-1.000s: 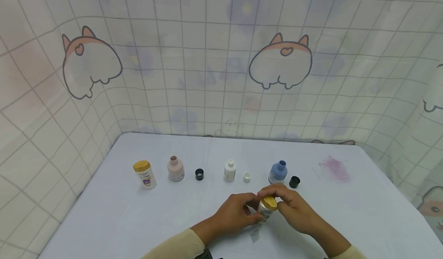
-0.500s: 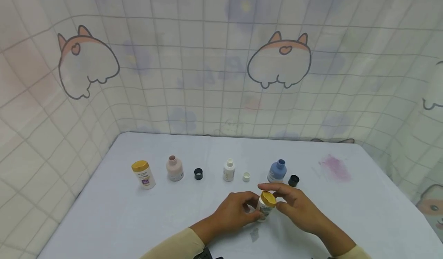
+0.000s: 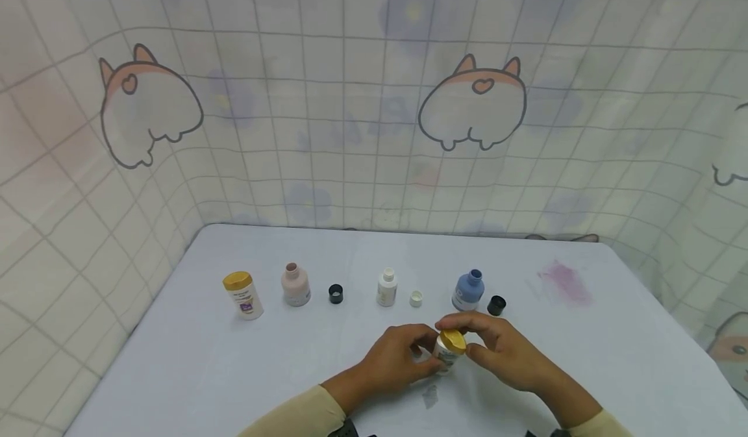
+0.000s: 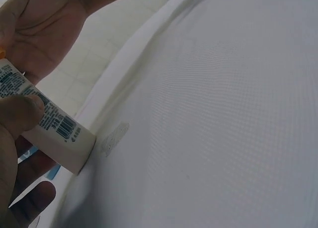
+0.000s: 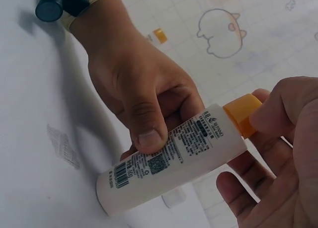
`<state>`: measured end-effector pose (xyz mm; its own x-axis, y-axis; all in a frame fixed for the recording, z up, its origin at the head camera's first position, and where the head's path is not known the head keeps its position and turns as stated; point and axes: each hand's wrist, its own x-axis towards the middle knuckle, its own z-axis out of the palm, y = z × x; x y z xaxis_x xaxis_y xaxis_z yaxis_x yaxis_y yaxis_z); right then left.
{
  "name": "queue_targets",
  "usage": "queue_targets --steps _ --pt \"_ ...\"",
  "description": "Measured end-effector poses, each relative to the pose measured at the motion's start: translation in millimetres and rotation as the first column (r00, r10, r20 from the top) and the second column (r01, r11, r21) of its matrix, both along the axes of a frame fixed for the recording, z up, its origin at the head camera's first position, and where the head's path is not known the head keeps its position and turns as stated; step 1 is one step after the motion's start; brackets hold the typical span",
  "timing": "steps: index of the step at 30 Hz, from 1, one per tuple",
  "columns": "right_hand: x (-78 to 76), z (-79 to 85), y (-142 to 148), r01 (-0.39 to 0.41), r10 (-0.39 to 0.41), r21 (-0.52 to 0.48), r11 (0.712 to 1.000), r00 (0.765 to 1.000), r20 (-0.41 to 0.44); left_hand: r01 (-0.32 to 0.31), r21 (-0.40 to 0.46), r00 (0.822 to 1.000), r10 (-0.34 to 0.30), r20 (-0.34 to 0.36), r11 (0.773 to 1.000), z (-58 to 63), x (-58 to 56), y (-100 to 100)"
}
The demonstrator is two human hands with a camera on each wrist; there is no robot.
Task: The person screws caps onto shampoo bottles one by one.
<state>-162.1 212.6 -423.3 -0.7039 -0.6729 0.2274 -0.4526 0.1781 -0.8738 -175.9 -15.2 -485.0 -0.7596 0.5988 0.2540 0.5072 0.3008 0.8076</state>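
A white bottle [image 5: 171, 161] with printed text and a barcode stands near the table's front, topped by a yellow cap [image 3: 452, 341]. My left hand [image 3: 393, 359] grips its body, thumb across the label and fingers behind. With thumb and fingers my right hand [image 3: 507, 354] pinches the cap, as the right wrist view shows close up. In the left wrist view the bottle's base meets the white table, and the cap is mostly cut off at the frame's edge.
Behind stand a yellow-capped white bottle [image 3: 243, 296], uncapped pink [image 3: 296, 286], white [image 3: 387, 289] and blue [image 3: 468, 291] bottles. Black caps [image 3: 336, 293] and a white cap [image 3: 415, 299] lie beside these. A patterned curtain [image 3: 350, 99] borders the table [image 3: 175, 372].
Half a second ago my right fingers were spread off the cap; now they have come back down onto it. My left hand has kept its grip on the bottle.
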Motion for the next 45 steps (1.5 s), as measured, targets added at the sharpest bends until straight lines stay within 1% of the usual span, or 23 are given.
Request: queue_targets --steps 3,7,8,10,16,20,22,25,28,30,33,38,41,45 --pt "0.9 1.6 1 0.030 -0.029 0.048 0.998 0.999 -0.028 -0.002 0.001 1.000 0.002 0.003 1.000 -0.6 0.6 0" --pt "2.7 3.1 2 0.104 -0.100 0.108 0.989 0.994 -0.037 -0.007 -0.007 1.000 0.007 0.001 1.000 -1.1 1.0 1" --pt "3.2 2.9 2 0.116 -0.110 0.115 0.987 0.993 -0.051 -0.008 -0.008 1.000 0.008 -0.003 1.000 -1.3 0.9 1" --pt "4.0 3.0 2 0.146 -0.141 0.130 0.981 0.989 -0.044 -0.009 -0.007 1.000 0.009 -0.010 1.000 -1.4 0.7 1" --pt "3.8 -0.6 1 0.188 -0.182 0.118 0.975 0.981 -0.064 -0.019 -0.014 0.999 0.018 -0.029 1.000 -1.4 -0.2 1" --pt "6.0 -2.4 -1 0.236 -0.226 0.113 0.965 0.970 -0.094 -0.017 -0.021 0.999 0.016 -0.032 1.000 -0.6 -0.1 1" --pt "9.1 0.6 -4 0.266 -0.256 0.108 0.958 0.962 -0.099 -0.016 -0.025 1.000 0.016 -0.026 1.000 -0.7 -0.1 1" --pt "15.5 9.5 -11 0.295 -0.285 0.089 0.951 0.952 -0.112 -0.019 -0.028 1.000 0.019 -0.017 0.999 -1.4 0.0 1" --pt "21.5 18.2 -18 0.325 -0.314 0.075 0.943 0.941 -0.124 -0.021 -0.023 1.000 0.020 -0.017 1.000 -2.4 0.4 1" --pt "23.3 20.5 -20 0.346 -0.336 0.070 0.936 0.933 -0.126 -0.022 -0.016 0.999 0.022 -0.024 1.000 -2.2 0.7 1" --pt "23.0 16.2 -22 0.378 -0.366 0.066 0.924 0.920 -0.141 -0.024 -0.003 0.999 0.023 -0.030 1.000 -1.8 0.9 1" --pt "18.2 -3.5 -19 0.441 -0.421 0.086 0.893 0.888 -0.182 -0.026 0.004 0.999 0.026 -0.034 1.000 -1.6 1.4 1" --pt "15.2 -13.1 -18 0.469 -0.448 0.095 0.878 0.876 -0.179 -0.027 0.006 0.999 0.027 -0.031 1.000 -1.1 2.0 1" --pt "13.9 -18.2 -19 0.489 -0.475 0.079 0.869 0.867 -0.150 -0.029 0.007 0.999 0.030 -0.037 1.000 -0.7 2.1 1"
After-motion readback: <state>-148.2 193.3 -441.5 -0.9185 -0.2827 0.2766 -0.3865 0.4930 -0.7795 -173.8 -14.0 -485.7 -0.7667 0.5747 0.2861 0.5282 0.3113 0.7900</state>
